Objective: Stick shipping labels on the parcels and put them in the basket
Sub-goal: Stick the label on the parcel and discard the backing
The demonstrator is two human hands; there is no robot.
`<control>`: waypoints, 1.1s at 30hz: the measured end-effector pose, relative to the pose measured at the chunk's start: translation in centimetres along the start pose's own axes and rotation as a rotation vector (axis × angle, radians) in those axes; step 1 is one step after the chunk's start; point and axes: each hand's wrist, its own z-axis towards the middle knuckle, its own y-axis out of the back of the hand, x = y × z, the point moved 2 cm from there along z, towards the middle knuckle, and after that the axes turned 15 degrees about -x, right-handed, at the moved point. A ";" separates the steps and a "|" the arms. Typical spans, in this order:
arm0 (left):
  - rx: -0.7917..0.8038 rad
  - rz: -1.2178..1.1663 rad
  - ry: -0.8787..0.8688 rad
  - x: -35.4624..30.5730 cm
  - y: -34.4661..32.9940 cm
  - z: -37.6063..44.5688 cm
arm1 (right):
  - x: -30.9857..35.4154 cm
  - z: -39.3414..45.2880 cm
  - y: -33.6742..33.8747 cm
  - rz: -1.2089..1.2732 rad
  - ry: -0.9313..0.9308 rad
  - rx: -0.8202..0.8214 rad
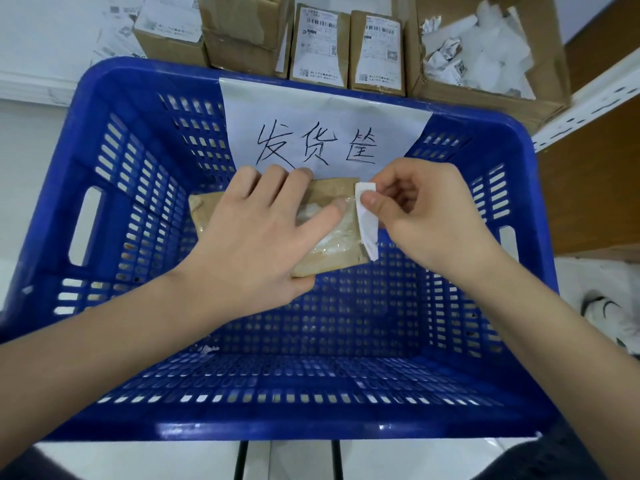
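A brown cardboard parcel (337, 252) is held above the inside of the blue plastic basket (114, 188). My left hand (256, 233) lies across the parcel's top, fingers wrapped over its far edge and thumb on its taped face. My right hand (422, 216) pinches a white strip of label paper (367, 225) at the parcel's right edge. The strip curls down along that edge. Whether its printed side faces the parcel cannot be told.
A white paper sign with handwritten characters (322, 133) hangs on the basket's far wall. Behind the basket stand labelled cardboard parcels (318, 43) and an open carton of crumpled backing paper (485, 53). A white metal shelf rail (588, 105) runs at right.
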 end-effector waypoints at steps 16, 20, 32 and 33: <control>-0.007 0.015 0.013 0.3 0.4 0.1 | -0.3 -0.5 -0.3 -0.028 -0.022 -0.037; -0.019 0.007 0.032 0.7 0.5 0.2 | -0.3 0.0 0.2 0.075 -0.094 -0.067; -0.009 -0.065 0.125 1.2 -0.4 0.5 | -0.1 0.2 0.0 0.378 -0.244 0.055; -0.030 -0.061 0.130 1.2 -0.2 0.6 | -0.2 0.2 -0.1 0.368 -0.225 0.026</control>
